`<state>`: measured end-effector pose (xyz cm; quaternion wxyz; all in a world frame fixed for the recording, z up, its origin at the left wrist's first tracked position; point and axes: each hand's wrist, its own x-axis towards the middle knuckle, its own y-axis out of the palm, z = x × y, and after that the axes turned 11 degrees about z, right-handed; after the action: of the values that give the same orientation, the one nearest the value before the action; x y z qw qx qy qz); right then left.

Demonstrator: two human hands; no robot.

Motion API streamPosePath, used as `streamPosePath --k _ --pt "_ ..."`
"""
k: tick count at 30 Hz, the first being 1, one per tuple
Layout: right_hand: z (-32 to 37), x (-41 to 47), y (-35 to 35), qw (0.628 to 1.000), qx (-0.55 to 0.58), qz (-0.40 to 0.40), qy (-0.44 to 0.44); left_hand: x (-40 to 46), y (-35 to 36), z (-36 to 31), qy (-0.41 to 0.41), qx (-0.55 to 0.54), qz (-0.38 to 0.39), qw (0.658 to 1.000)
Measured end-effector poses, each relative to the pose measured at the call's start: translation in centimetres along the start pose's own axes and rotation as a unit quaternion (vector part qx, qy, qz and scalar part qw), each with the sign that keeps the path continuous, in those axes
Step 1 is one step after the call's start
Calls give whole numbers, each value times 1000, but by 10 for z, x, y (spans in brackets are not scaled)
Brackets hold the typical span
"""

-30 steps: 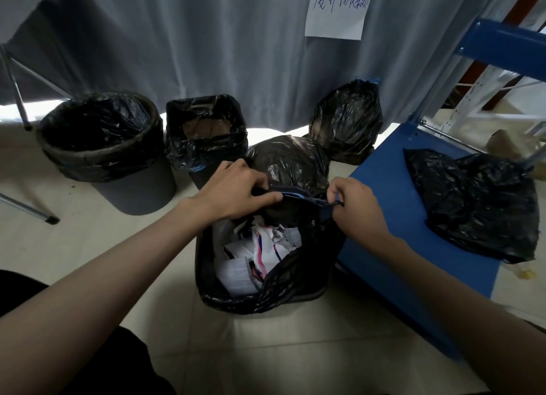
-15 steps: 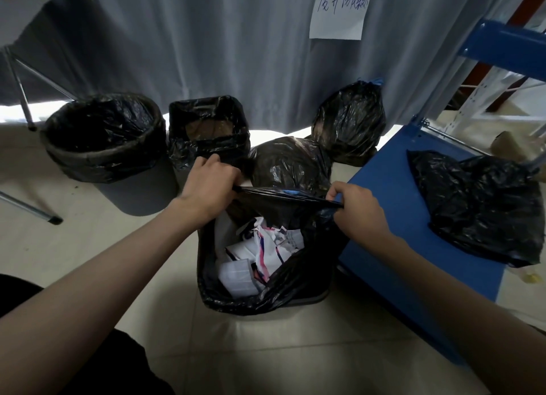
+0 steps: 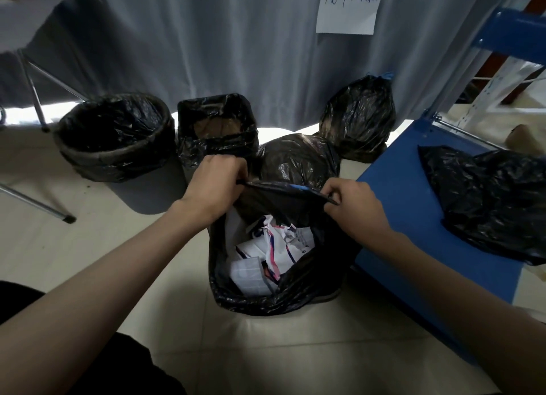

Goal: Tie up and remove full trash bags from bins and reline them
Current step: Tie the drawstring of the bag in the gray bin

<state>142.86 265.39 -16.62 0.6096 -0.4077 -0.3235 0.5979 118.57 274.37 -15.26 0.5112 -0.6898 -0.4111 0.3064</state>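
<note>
Trash bag (image 3: 295, 288), black and glossy, sits in front of us on the pale tiled floor (image 3: 103, 247), its mouth open and its sides crumpled around the bin it lines. Inside we see crumpled white paper and packaging (image 3: 271, 256) with pink and dark blue print. Its far rim is stretched taut into a straight band between our two hands.

Around it, the floor is beige tile with faint seams. A grey curtain (image 3: 236, 40) hangs along the back, with a white paper sign (image 3: 348, 7) bearing handwritten characters pinned to it. Against the curtain stand a round bin (image 3: 115, 137) with a black liner and a square bin (image 3: 217, 129) lined the same way. Two tied-off black bags rest behind our bag: one (image 3: 298, 158) touching its far rim, another (image 3: 359, 120) further back with a blue tie at its top. To our right a blue shelf board (image 3: 399, 194) carries a loose black bag (image 3: 487, 202), and blue and white racking rises behind it. Metal chair legs (image 3: 35, 199) show at the left.

Our left hand (image 3: 215, 185) is clenched around the bag's rim at its left corner. Our right hand (image 3: 351, 205) pinches the rim at the right corner.
</note>
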Motion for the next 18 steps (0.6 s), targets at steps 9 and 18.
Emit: streamPosePath --k 9,18 --pt "-11 4 -1 999 13 -26 27 -1 6 16 -87 67 43 993" --pt "-17 -7 4 991 -33 98 87 -10 5 33 -138 -10 80 987"
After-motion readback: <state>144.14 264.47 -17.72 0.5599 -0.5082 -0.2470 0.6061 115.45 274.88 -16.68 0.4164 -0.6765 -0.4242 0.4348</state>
